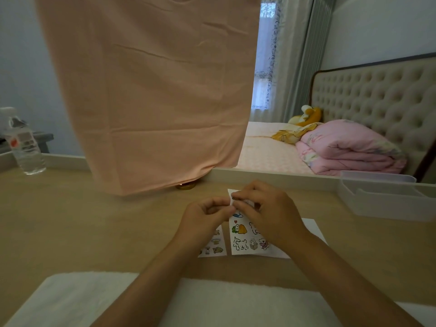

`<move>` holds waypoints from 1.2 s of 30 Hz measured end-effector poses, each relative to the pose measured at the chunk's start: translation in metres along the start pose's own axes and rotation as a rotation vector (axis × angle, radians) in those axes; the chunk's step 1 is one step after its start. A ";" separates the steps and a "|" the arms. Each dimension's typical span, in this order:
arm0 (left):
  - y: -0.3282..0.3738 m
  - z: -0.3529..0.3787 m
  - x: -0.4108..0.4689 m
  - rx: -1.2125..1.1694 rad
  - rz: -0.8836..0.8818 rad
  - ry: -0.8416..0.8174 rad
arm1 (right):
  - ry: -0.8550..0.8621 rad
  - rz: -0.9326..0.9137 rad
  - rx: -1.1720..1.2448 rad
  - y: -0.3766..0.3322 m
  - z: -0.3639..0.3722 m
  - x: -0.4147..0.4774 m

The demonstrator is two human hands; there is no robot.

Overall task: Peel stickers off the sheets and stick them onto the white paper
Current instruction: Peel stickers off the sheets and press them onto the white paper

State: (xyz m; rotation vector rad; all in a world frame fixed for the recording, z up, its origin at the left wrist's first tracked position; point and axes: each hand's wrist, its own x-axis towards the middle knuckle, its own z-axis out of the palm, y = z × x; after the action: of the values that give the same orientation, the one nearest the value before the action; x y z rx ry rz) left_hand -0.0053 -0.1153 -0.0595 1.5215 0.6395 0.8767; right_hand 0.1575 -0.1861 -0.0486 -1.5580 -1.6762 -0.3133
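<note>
A sticker sheet (243, 234) with cartoon animals is held over the wooden desk, its lower edge near the desktop. My left hand (203, 218) pinches its left edge near the top. My right hand (262, 208) curls over the sheet's upper part, fingertips pinching at a small sticker near the top edge. A second sticker sheet (215, 246) lies flat just to the left, partly under my left wrist. White paper (312, 228) lies under and to the right of the held sheet, mostly hidden by my right forearm.
A pink cloth (151, 90) hangs over something with a gold base (185, 186) at the desk's back. A water bottle (23, 147) stands far left. A clear plastic tray (387, 197) sits at the right. A white towel (94, 300) covers the near edge.
</note>
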 end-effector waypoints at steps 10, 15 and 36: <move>0.007 0.003 -0.002 -0.040 -0.043 -0.015 | -0.051 0.285 0.122 -0.004 -0.009 0.007; 0.010 -0.004 -0.003 0.144 -0.025 -0.139 | -0.135 0.405 0.171 -0.001 -0.020 0.010; 0.011 -0.004 -0.006 0.090 0.043 -0.043 | -0.023 0.064 0.020 -0.018 -0.009 0.004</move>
State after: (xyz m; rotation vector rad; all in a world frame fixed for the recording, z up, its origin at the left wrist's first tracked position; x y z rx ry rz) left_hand -0.0128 -0.1191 -0.0496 1.6362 0.6237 0.8555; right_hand 0.1446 -0.1928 -0.0337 -1.6023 -1.6389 -0.2451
